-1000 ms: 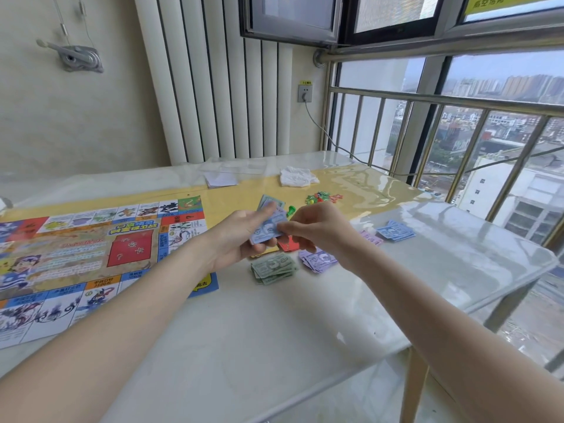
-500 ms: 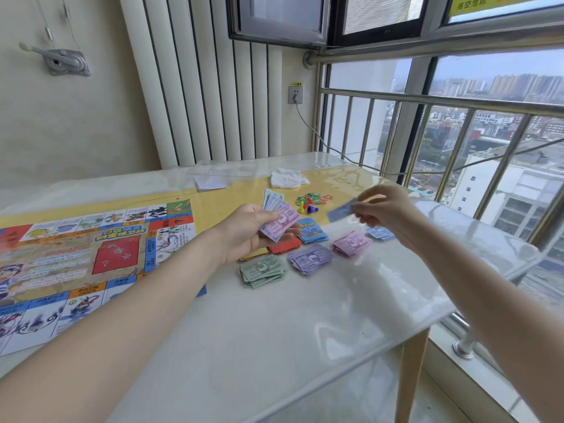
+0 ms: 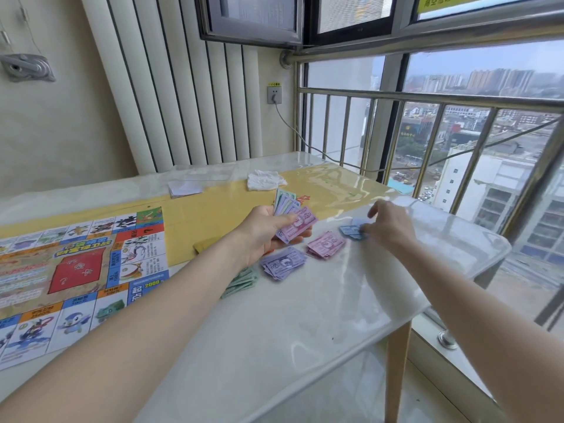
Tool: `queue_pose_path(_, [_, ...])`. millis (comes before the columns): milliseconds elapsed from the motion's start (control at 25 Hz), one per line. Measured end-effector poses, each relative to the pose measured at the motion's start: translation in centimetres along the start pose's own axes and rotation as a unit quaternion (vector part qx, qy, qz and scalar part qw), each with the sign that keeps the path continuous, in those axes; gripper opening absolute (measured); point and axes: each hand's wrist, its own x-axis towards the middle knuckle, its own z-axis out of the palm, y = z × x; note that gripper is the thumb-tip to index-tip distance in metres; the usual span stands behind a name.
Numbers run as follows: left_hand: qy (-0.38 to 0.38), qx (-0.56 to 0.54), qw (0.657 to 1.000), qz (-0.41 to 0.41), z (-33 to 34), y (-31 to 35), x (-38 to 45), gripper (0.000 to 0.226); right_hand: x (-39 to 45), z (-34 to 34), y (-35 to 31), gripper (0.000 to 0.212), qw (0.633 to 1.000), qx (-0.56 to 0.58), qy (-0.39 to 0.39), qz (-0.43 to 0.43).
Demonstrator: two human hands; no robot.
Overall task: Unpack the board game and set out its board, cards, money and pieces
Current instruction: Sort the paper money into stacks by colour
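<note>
Sorting play money on the table (image 3: 274, 331)
Left hand (image 3: 262, 236) grips a fanned wad of notes (image 3: 293, 221); right hand (image 3: 387, 224), at 3 o'clock, fingers touching the blue pile (image 3: 351, 231).

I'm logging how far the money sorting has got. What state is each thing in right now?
Left hand: grips a fanned stack of notes.
Right hand: fingertips on the blue pile.
Pink pile: loose on the table.
Purple pile: loose, beside the pink.
Green pile: partly hidden under the left arm.
Board: unfolded flat.
Window: swung open.
</note>
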Motion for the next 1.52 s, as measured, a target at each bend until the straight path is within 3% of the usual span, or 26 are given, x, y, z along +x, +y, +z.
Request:
queue_pose_path(80, [0.015, 0.011, 1.000, -0.004, 0.0, -0.2, 0.1, 0.031, -0.6, -0.4, -1.6, 0.025, 0.996, 0.030, 0.042, -0.067])
queue_pose_path(120, [0.023, 0.020, 1.000, -0.003, -0.1, -0.3, 0.3, 0.032, -0.9, -0.8, -2.7, 0.024, 0.990, 0.097, 0.020, -0.100])
queue_pose_path(200, [0.036, 0.039, 0.999, 0.002, -0.3, -0.5, 0.6, 0.036, -2.4, -1.6, -5.1, 0.025, 0.949, 0.248, -0.128, -0.147])
queue_pose_path(280, [0.045, 0.043, 0.998, 0.008, -0.2, -0.6, 0.5, 0.035, -3.4, -1.9, -6.5, 0.013, 0.926, 0.269, -0.197, -0.179])
queue_pose_path(440, [0.059, 0.008, 0.998, 0.020, -0.8, -0.3, 0.1, 0.015, -2.8, -1.3, -6.2, 0.002, 0.947, 0.240, -0.151, -0.148])
queue_pose_path(600, [0.035, 0.019, 0.999, 0.017, -1.8, -0.2, -0.8, 0.010, -2.6, -0.3, -4.2, 0.018, 0.977, 0.011, -0.133, -0.164])
queue_pose_path(680, [0.015, 0.036, 0.999, 0.000, -2.0, -0.5, -1.0, 0.007, -2.9, -0.1, -4.3, 0.028, 0.981, -0.028, -0.093, -0.169])
queue_pose_path(800, [0.006, 0.055, 0.998, -0.009, -2.3, -0.6, -1.2, 0.008, -3.5, -1.0, -6.5, 0.023, 0.973, 0.120, -0.079, -0.178])
queue_pose_path(920, [-0.002, 0.055, 0.998, -0.003, -2.8, -0.5, -1.5, 0.007, -4.8, -1.5, -8.7, 0.025, 0.918, 0.286, -0.206, -0.184])
queue_pose_path(1160, [-0.093, -0.043, 0.994, -0.035, -4.6, 0.1, -2.8, 0.024, -5.5, -1.0, -9.6, 0.006, 0.901, 0.325, -0.230, -0.171])
queue_pose_path(1360, [-0.011, -0.030, 0.999, -0.022, -4.9, 0.3, -2.7, 0.020, -5.3, -1.2, -9.2, 0.008, 0.903, 0.328, -0.222, -0.166])
queue_pose_path(1520, [0.032, 0.004, 0.999, -0.012, -5.2, 0.2, -2.7, 0.015, -5.5, -1.0, -8.3, 0.004, 0.910, 0.328, -0.232, -0.102])
